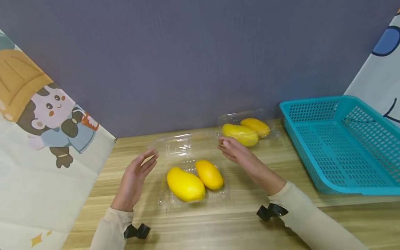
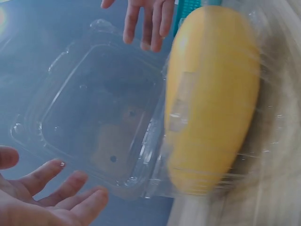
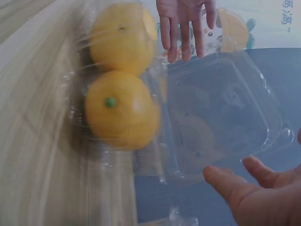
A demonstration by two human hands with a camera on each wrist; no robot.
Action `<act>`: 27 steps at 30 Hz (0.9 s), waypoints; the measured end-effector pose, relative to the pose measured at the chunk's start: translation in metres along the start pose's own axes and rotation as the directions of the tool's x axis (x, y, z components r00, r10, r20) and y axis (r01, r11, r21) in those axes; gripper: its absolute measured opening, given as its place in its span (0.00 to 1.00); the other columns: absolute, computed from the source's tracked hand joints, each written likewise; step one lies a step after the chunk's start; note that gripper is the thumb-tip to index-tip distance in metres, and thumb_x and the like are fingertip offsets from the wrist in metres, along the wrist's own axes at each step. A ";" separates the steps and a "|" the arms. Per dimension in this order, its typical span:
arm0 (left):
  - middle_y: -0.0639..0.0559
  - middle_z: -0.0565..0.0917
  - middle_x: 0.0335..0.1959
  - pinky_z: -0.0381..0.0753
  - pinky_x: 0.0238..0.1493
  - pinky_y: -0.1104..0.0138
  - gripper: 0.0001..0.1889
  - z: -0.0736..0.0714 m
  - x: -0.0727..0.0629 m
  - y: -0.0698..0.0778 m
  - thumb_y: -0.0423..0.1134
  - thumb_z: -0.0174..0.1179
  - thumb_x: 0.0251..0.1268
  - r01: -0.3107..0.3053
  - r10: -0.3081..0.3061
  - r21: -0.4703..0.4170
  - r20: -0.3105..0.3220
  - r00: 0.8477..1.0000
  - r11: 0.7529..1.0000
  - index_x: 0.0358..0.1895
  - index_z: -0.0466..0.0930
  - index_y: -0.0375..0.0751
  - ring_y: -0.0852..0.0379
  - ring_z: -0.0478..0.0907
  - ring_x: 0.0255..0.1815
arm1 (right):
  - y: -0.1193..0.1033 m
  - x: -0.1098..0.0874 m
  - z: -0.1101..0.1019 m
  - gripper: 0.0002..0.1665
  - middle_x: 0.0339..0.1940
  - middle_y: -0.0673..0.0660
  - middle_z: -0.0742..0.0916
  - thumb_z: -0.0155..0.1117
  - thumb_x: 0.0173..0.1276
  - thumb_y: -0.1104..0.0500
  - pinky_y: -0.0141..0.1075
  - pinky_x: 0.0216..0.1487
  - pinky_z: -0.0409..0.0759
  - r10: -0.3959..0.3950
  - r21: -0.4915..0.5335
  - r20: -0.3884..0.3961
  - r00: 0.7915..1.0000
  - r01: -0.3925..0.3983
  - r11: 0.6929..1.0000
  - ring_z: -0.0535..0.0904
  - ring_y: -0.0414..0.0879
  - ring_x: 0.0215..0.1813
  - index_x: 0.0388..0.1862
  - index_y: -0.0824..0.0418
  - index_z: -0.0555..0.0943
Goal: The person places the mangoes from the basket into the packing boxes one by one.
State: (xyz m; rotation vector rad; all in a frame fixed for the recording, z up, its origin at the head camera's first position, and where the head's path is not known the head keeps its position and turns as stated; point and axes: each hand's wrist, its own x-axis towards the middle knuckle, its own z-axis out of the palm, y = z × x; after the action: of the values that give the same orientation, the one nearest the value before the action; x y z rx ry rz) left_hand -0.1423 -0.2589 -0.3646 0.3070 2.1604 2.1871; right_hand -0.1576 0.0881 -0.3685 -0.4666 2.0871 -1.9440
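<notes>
Two yellow mangoes (image 1: 185, 184) lie side by side in the base of a clear plastic clamshell box. Its lid (image 1: 182, 148) is hinged open on the far side and looks tilted up in both wrist views. To the left of the box my left hand (image 1: 132, 180) hovers, fingers extended and holding nothing. My right hand (image 1: 240, 156) is on the other side, near the lid's right edge, with straight fingers and nothing held. A green stem spot shows on one mango (image 3: 121, 110) in the right wrist view. Whether either hand touches the lid is hard to tell.
Behind the right hand, a second clear box (image 1: 240, 115) holds two more mangoes (image 1: 254, 127) by the grey-blue back wall (image 1: 187, 69). A teal plastic basket (image 1: 307, 159) stands at the right on the wood-grain table (image 1: 212, 231). Printed cartoon sheets line both sides.
</notes>
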 end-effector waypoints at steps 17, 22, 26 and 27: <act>0.54 0.56 0.74 0.56 0.78 0.72 0.24 -0.004 0.009 -0.026 0.52 0.32 0.83 0.009 -0.013 0.039 0.109 0.994 0.999 0.69 0.59 0.39 0.50 0.52 0.81 | 0.012 0.005 -0.016 0.42 0.82 0.61 0.58 0.28 0.80 0.34 0.55 0.82 0.48 -0.035 -0.054 0.086 0.996 0.040 0.998 0.52 0.58 0.82 0.81 0.58 0.51; 0.47 0.47 0.79 0.37 0.82 0.48 0.16 -0.008 0.011 -0.032 0.49 0.37 0.82 0.011 -0.027 0.100 0.158 0.987 0.995 0.61 0.62 0.45 0.45 0.40 0.82 | 0.015 0.004 -0.018 0.39 0.81 0.57 0.61 0.35 0.79 0.34 0.60 0.81 0.48 0.043 -0.138 0.058 0.997 -0.034 0.990 0.52 0.58 0.82 0.79 0.54 0.56; 0.45 0.46 0.82 0.32 0.79 0.41 0.17 -0.017 0.011 -0.043 0.44 0.38 0.82 -0.007 -0.024 0.148 0.205 0.978 0.989 0.66 0.63 0.42 0.52 0.41 0.82 | 0.018 0.002 -0.020 0.38 0.82 0.56 0.60 0.40 0.79 0.36 0.64 0.79 0.49 0.080 -0.209 0.055 0.995 -0.067 0.976 0.52 0.59 0.82 0.80 0.52 0.57; 0.45 0.46 0.82 0.33 0.80 0.44 0.19 -0.019 0.010 -0.046 0.43 0.38 0.82 -0.013 -0.022 0.158 0.214 0.977 0.987 0.68 0.62 0.41 0.55 0.42 0.82 | 0.018 0.001 -0.020 0.38 0.82 0.56 0.59 0.41 0.79 0.36 0.64 0.79 0.48 0.079 -0.215 0.059 0.995 -0.065 0.974 0.51 0.60 0.82 0.80 0.52 0.57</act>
State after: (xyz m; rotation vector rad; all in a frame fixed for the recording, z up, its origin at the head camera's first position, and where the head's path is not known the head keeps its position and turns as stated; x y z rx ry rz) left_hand -0.1605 -0.2744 -0.4092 0.5200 2.2122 1.8826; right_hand -0.1679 0.1068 -0.3852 -0.4842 2.2467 -1.6491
